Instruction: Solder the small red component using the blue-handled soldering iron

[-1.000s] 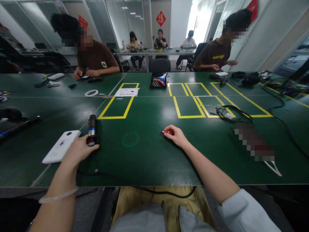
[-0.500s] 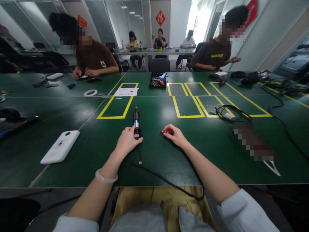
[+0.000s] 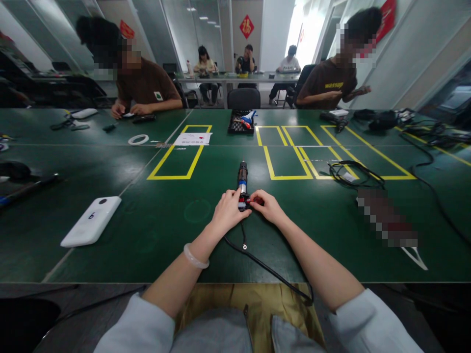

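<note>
A slim corded power tool [image 3: 242, 180], dark at its nose with a silver and blue collar, points away from me on the green table. My left hand [image 3: 228, 211] is closed around its rear end, thumb and fingers on either side. From that end runs a black cord [image 3: 265, 267] with a small metal ring terminal [image 3: 245, 247] on a short lead. My right hand [image 3: 268, 206] pinches a small red part [image 3: 251, 200] against the tool's right side. Fingers hide most of that part, so its exact kind and whether it is seated cannot be made out.
A white phone-shaped case [image 3: 91, 221] lies at left. Toward the right are a coiled black cable [image 3: 355, 171] and a blurred-out dark object [image 3: 386, 218]. Farther back stand a black tray [image 3: 235, 128] of tools and a tape roll [image 3: 138, 140]. Two people sit opposite.
My left hand has moved right with the power tool, bringing it up to my right hand. The small red part, apart from the tool before, now meets its side.
</note>
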`<action>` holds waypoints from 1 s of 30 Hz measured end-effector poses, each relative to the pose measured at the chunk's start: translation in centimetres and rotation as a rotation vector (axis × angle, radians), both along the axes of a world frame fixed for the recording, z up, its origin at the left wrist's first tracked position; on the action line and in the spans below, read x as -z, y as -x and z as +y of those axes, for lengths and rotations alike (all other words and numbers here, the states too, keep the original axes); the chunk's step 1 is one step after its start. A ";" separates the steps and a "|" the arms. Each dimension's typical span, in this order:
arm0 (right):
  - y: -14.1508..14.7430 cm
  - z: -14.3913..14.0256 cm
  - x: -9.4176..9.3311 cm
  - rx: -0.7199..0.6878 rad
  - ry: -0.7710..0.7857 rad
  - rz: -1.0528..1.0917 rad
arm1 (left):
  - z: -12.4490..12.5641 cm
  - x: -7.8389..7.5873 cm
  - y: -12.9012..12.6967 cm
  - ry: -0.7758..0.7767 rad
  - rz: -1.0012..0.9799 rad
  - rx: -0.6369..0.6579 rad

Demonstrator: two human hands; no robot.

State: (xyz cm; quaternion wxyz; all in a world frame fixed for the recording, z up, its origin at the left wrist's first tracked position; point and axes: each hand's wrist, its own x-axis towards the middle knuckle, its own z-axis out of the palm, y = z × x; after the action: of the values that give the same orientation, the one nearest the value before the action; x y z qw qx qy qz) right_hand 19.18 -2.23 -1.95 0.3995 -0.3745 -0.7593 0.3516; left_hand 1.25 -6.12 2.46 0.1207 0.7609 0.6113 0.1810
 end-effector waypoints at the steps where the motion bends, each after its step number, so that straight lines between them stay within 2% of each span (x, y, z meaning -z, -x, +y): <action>1: 0.0 0.0 -0.1 0.001 0.001 0.001 | 0.0 0.0 0.0 0.001 0.002 0.000; 7: 0.0 -0.2 -0.7 0.052 0.017 0.009 | -0.2 -0.2 -0.3 -0.023 0.110 -0.029; 13: -0.3 -0.1 -0.6 0.084 0.134 0.108 | 0.1 -1.1 -1.4 -0.027 0.226 -0.106; 20: -0.4 -0.1 -0.2 0.048 0.161 0.133 | 0.9 -1.0 -1.6 -0.047 0.272 -0.139; 25: -0.4 -0.2 -0.4 0.011 0.189 0.153 | 0.3 -1.6 0.3 -0.056 0.335 -0.111; 30: -0.4 -0.4 -0.7 0.033 0.206 0.138 | -1.1 -2.1 4.4 -0.034 0.411 -0.173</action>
State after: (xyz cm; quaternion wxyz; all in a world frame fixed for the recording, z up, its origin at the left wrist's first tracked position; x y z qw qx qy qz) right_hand 19.62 -2.60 -1.26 0.4161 -0.4010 -0.6837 0.4457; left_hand -3.16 -7.19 4.55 -0.0350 0.7283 0.6830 0.0420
